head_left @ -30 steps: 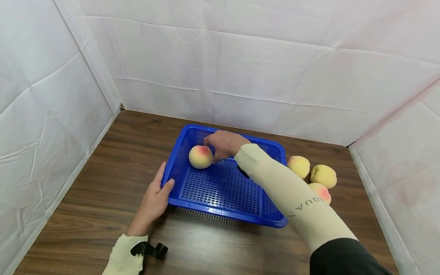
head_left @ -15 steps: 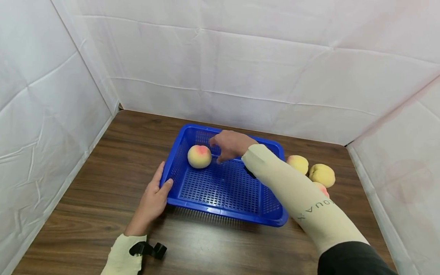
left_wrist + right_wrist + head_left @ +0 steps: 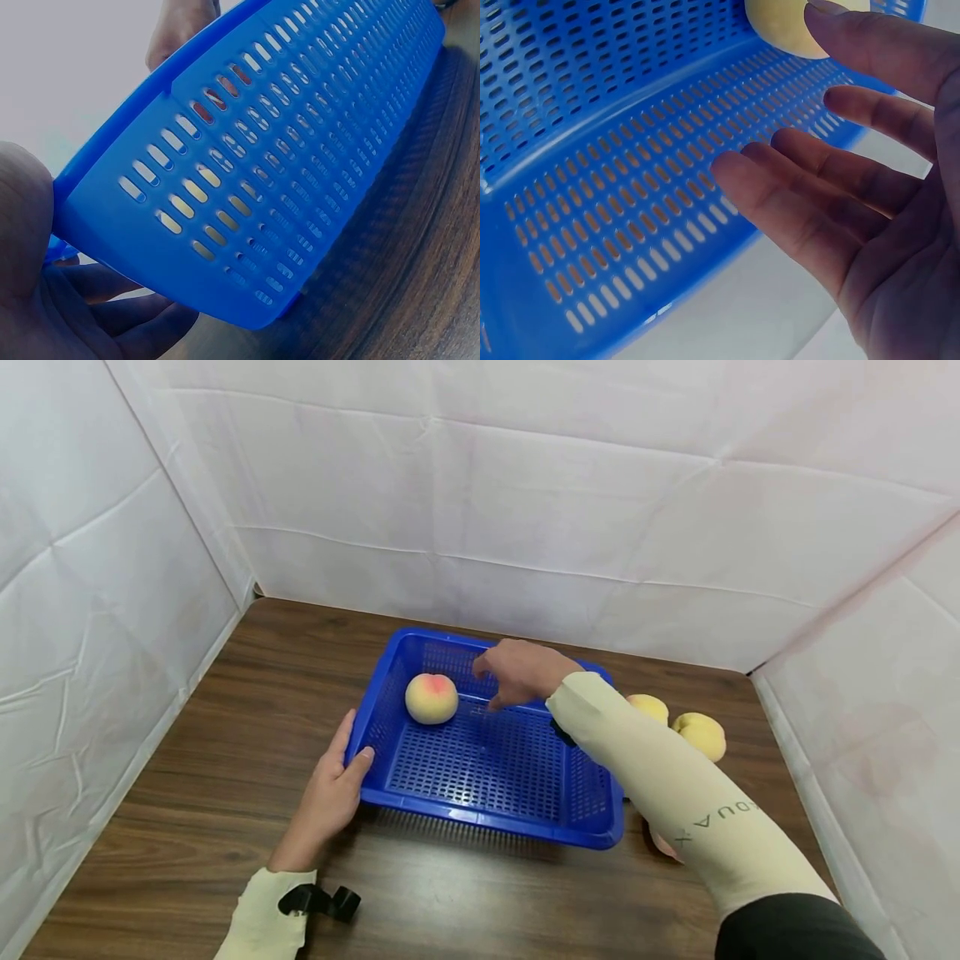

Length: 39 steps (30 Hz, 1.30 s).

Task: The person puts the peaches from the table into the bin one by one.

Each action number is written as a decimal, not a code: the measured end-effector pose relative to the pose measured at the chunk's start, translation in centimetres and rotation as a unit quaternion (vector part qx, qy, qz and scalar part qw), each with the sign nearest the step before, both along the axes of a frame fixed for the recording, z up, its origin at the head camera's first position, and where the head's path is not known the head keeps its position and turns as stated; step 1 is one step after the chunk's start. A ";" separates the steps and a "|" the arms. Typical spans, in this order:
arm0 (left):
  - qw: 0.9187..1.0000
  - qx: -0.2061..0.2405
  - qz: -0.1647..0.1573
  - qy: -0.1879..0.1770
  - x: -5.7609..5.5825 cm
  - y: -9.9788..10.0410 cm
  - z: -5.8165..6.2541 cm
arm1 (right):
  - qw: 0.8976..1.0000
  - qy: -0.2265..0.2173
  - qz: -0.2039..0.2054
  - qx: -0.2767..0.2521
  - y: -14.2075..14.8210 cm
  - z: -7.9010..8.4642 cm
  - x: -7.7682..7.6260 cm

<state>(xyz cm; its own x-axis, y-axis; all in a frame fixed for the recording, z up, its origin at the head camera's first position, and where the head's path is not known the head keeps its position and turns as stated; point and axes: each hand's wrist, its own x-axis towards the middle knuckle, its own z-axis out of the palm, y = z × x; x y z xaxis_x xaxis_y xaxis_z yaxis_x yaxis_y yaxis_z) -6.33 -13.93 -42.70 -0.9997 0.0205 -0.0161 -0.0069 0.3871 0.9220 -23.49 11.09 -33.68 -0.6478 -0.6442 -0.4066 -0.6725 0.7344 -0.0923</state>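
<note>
A blue perforated plastic basket [image 3: 480, 768] stands on the wooden table. My left hand [image 3: 326, 789] grips its left side, thumb over the rim and fingers on the outer wall; the left wrist view shows those fingers [image 3: 142, 322] against the blue plastic. One peach [image 3: 431, 699], yellow with a pink top, lies in the basket's back left part. To its right, over the basket's back part, is my right hand [image 3: 525, 672], its fingers loosely bent and holding nothing. In the right wrist view a gap shows between the index fingertip and the peach [image 3: 787, 30].
Right of the basket sit two yellow peaches [image 3: 701, 735], one partly behind my right sleeve [image 3: 652, 768]. A pinkish rounded edge [image 3: 663, 843] peeks out below that sleeve. White cloth walls [image 3: 480, 577] enclose the table at the back and both sides.
My right hand has let go of the peach and moved right, away from it. The peach stays in the basket. My left hand keeps its hold on the rim.
</note>
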 end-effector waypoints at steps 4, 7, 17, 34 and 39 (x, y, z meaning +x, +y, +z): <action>1.000 0.001 0.002 -0.003 0.0 -0.1 0.0 | 1.000 0.003 0.001 0.007 0.5 0.4 0.1; 1.000 0.001 0.000 -0.002 -0.1 -0.2 0.0 | 1.000 0.005 0.004 0.011 0.9 0.7 0.2; 1.000 0.022 -0.007 0.006 -0.1 -0.2 -0.1 | 0.999 0.016 0.028 -0.002 2.8 1.4 0.7; 1.000 0.023 -0.004 0.005 -0.1 -0.4 -0.3 | 1.000 0.000 0.014 -0.022 6.5 3.2 1.4; 1.000 0.022 -0.006 0.010 -0.2 -0.4 -0.6 | 0.999 0.002 0.017 -0.027 7.9 3.4 1.7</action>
